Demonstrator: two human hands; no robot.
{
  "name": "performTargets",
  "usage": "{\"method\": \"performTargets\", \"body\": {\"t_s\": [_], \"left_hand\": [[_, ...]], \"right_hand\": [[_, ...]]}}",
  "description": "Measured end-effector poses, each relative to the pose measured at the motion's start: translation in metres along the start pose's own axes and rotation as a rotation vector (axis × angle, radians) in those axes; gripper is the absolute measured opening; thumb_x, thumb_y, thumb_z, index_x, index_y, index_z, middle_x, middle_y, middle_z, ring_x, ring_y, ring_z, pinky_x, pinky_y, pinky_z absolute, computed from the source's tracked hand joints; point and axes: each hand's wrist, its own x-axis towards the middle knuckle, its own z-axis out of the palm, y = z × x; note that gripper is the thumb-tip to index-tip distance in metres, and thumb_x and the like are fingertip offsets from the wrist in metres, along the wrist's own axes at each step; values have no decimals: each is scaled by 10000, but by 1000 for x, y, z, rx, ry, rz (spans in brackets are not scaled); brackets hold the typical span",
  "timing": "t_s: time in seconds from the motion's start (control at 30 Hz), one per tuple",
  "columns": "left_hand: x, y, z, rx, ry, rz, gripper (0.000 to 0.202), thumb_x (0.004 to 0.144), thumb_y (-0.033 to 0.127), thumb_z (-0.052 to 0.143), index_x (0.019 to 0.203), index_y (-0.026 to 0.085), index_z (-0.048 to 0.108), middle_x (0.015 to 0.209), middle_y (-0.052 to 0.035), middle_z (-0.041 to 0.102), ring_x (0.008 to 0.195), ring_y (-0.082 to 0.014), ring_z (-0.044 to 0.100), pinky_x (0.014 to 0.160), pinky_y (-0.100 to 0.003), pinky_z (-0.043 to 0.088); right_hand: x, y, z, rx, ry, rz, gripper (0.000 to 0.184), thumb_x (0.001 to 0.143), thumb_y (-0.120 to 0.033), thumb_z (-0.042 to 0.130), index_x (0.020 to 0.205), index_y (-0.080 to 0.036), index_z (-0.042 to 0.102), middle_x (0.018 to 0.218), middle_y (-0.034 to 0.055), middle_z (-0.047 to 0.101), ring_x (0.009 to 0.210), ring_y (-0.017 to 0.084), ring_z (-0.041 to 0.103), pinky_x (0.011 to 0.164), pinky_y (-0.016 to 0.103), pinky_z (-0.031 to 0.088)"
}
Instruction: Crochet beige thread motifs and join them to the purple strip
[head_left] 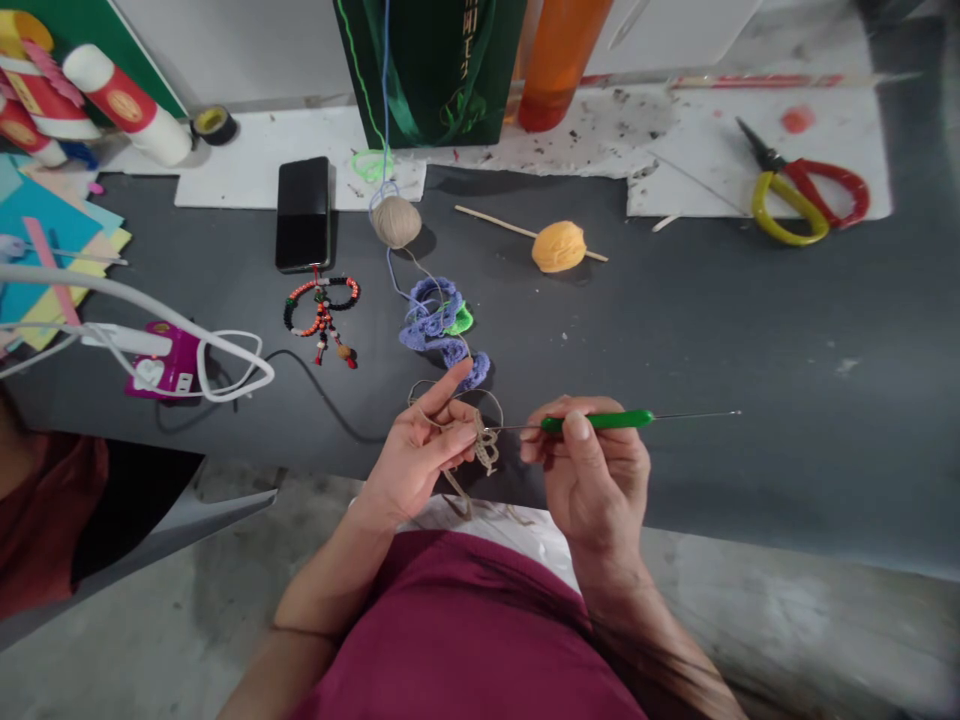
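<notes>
My left hand [420, 450] pinches a small piece of beige crochet [486, 448], its index finger stretched out with yarn running near it. In my right hand [596, 470] is a double-ended crochet hook [600, 420] with a green handle. One metal end points left and meets the beige piece; the other sticks out to the right. Beige yarn leads up from the work toward a beige yarn ball [396, 222]. Just beyond my left hand lies a purple crocheted strip [435, 320] with a green crocheted piece [460, 319] beside it.
A yellow yarn ball on a stick [559, 247], scissors [806, 195], a phone [303, 213] and a beaded bracelet [322, 305] lie on the dark table. White cables and a purple power adapter [169, 360] are at left. A green bag [435, 70] and orange bottle [559, 65] stand behind.
</notes>
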Motion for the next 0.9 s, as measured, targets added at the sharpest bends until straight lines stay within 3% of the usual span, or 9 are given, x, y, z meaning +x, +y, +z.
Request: {"method": "performTargets", "body": {"t_s": [0.5, 0.9], "left_hand": [[1, -2, 0, -13, -15, 7, 734, 752, 312, 933, 1441, 263, 688, 776, 41, 605, 617, -56, 490, 561, -184, 398], [1, -3, -1, 8, -4, 29, 697, 788, 300, 912, 1445, 270, 681, 805, 37, 634, 612, -60, 515, 559, -193, 411]], "right_hand": [[-1, 1, -1, -85, 3, 5, 243, 892, -464, 818, 830, -248, 726, 746, -18, 732, 543, 111, 647, 451, 215, 514], [-5, -2, -10, -258, -114, -141, 135, 985, -373, 719, 914, -259, 739, 783, 1, 747, 571, 137, 664, 504, 283, 545]]}}
